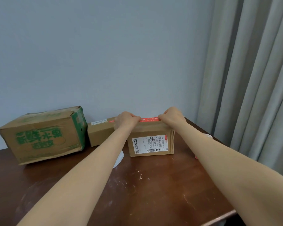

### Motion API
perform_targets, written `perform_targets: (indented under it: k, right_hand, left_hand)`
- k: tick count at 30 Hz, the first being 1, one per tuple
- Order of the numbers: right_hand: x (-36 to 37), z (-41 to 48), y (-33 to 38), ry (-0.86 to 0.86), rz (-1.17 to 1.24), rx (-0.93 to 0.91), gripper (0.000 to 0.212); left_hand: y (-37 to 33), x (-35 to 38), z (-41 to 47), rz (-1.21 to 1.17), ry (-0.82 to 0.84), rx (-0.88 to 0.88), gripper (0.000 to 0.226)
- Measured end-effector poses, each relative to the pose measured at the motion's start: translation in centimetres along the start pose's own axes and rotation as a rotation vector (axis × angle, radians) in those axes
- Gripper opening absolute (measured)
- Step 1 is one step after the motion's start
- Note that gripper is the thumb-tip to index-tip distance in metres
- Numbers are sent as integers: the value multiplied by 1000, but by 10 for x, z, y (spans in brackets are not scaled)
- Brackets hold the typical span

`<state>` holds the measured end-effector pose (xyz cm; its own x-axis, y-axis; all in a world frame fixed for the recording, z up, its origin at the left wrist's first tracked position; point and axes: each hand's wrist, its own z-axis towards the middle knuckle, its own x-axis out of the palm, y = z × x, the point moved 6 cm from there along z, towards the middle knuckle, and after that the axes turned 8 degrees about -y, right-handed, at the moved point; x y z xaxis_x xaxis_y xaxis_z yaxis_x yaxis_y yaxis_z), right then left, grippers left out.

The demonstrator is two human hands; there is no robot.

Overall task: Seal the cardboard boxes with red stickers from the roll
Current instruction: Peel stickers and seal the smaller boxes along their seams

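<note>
While the left hand point(127, 119) and right hand point(171, 115) each pinch one end of the red sticker point(149, 119) with curled fingers, it lies flat along the top of the closed cardboard box point(151, 128), which carries a white label and stands on the scratched wooden table point(137, 185)

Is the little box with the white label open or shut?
Shut: the brown cardboard box has a flat top, with a red sticker stretched across it.
</note>
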<state>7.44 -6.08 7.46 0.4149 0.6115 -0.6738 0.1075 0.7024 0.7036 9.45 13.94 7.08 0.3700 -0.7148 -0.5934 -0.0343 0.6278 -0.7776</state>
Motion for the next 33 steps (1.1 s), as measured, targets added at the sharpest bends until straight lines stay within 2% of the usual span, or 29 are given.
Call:
perform_targets:
  k: [5,12,21,27,33]
  right_hand:
    - [7,4,-7,13,-95,1,31]
    - [6,1,-7,17,-133,16,27]
    - [6,-5,-2,3,-215,35,10]
    - [7,-5,-1,-3,-249,24,14]
    - [7,-6,2,-5,-287,26,6]
  left_hand:
    - [2,8,1,173,-25,58,29]
    - [6,16,3,162,-1,38,28]
    - [11,25,14,197,-4,54,34]
    - [12,28,17,261,-1,83,38]
    - [9,28,16,295,5,106,33]
